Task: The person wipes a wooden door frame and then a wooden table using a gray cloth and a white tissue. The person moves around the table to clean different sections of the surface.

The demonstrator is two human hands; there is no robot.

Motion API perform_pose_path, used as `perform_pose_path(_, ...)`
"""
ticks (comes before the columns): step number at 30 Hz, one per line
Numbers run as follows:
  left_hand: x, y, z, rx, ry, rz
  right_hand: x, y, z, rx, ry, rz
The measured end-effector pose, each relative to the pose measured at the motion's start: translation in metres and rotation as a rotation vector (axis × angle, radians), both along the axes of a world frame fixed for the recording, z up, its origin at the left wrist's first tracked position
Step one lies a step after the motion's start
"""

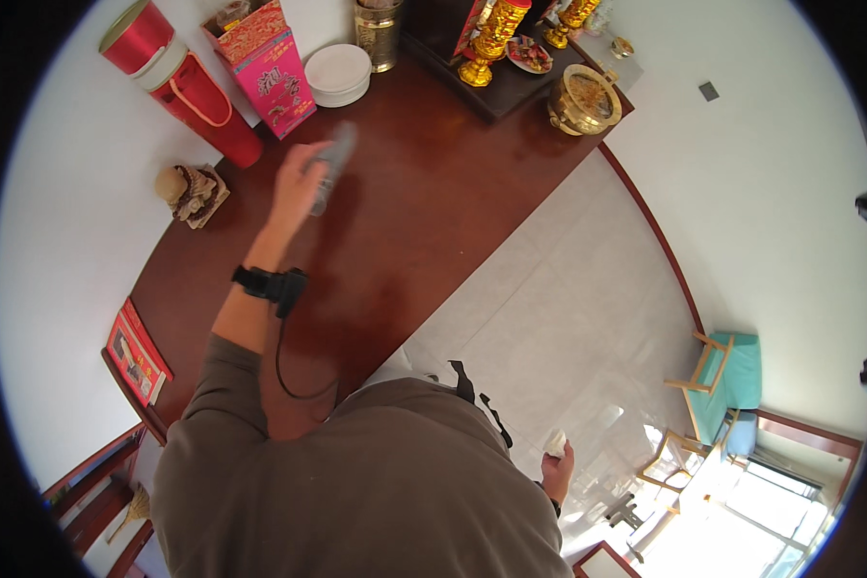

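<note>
My left hand (300, 180) is closed around a grey elongated object (338, 155) that looks like a remote control, blurred by motion. It is over the dark red wooden cabinet top (404, 217), with a black strap and a cable at the wrist. Beyond the hand are a pink box (278, 83), stacked white plates (339, 68) and a tall red cylinder (209, 115). At the lower right, beside my body and over the floor, my right hand (558, 473) grips a crumpled white cloth or tissue (555, 442).
A beaded Buddha figurine (193, 195) stands at the left, above red booklets (137, 354). Gold candle-like ornaments (495, 36), a brass incense pot (585, 101) and a brass vase (378, 36) stand at the back. A teal chair (740, 372) is by the right wall.
</note>
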State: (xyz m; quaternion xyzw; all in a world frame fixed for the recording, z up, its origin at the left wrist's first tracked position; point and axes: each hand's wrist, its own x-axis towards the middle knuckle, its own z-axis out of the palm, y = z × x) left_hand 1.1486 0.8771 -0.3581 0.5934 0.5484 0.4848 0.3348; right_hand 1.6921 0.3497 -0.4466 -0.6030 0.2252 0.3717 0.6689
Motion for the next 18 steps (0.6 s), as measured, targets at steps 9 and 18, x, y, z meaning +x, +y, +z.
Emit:
perform_pose_path(9,-0.015,-0.015,-0.105,-0.055,0.549,0.515,0.008,0.050,0.005,0.000,-0.023,0.087)
perform_pose_path(18,0.231,-0.051,-0.084,0.057,0.373,-0.570,0.018,0.072,0.020,0.037,-0.034,0.118)
